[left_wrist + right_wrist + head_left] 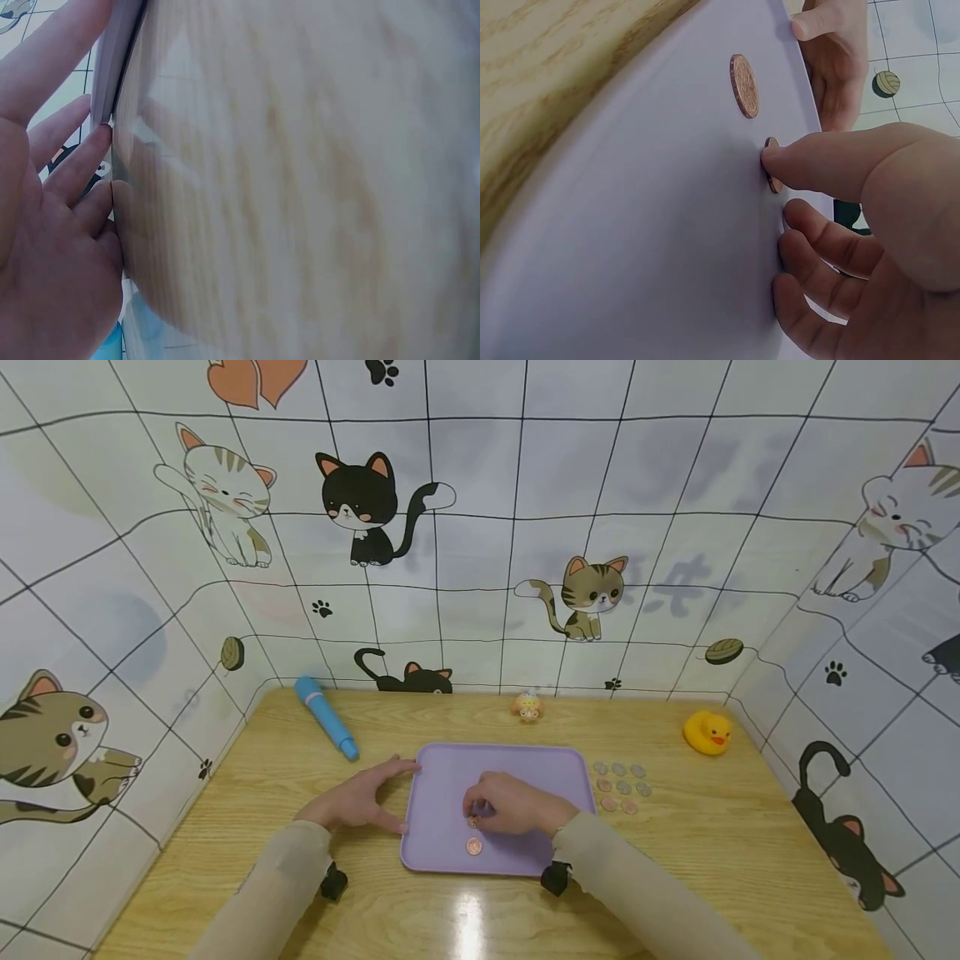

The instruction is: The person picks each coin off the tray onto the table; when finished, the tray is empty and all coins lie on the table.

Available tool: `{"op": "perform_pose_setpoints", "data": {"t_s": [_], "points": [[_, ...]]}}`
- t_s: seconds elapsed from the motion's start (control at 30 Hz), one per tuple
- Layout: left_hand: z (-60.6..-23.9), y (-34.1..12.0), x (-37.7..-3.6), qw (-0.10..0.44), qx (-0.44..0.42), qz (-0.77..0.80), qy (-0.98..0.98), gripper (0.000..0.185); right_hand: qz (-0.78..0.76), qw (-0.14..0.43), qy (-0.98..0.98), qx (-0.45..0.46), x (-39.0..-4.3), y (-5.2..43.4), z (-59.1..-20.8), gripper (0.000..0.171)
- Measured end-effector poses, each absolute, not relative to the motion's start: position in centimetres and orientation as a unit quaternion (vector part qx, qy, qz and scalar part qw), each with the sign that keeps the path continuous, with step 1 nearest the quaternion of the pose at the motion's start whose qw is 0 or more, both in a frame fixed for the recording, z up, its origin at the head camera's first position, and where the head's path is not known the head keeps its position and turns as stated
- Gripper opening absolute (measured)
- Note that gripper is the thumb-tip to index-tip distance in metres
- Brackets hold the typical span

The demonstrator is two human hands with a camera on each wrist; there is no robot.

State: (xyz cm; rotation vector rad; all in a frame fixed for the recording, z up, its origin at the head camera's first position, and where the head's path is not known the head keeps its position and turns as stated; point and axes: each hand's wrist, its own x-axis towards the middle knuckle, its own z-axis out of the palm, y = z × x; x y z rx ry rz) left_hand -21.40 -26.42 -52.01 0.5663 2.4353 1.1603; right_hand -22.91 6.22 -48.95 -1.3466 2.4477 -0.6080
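A shallow purple tray lies on the table. Two copper coins are in view on it: one near coin apart from the fingers, and a second coin under my right thumb. My right hand is over the tray with curled fingers, its thumb tip on that second coin; the index fingertip is hidden in the right wrist view. The other fingertips are close to the tray surface. My left hand spreads its thumb and fingers along the tray's left edge, touching it.
Rows of silver and copper coins lie right of the tray. A yellow rubber duck sits at the back right, a small figurine behind the tray, and a blue cylinder at the back left. Cat-patterned walls enclose the table.
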Motion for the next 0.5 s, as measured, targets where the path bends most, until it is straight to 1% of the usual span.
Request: {"op": "perform_pose_setpoints", "data": {"t_s": [0.2,0.5], "points": [[-52.03,-26.36,-21.4,0.193,0.197,0.411,0.869,0.1,-0.195,0.138,0.855,-0.46,-22.94,6.23,-49.18,0.003],[-51.99,-26.17,-21.15,0.193,0.185,0.412,0.871,0.099,-0.184,0.156,0.864,-0.441,-22.74,6.28,-48.95,0.005]]}}
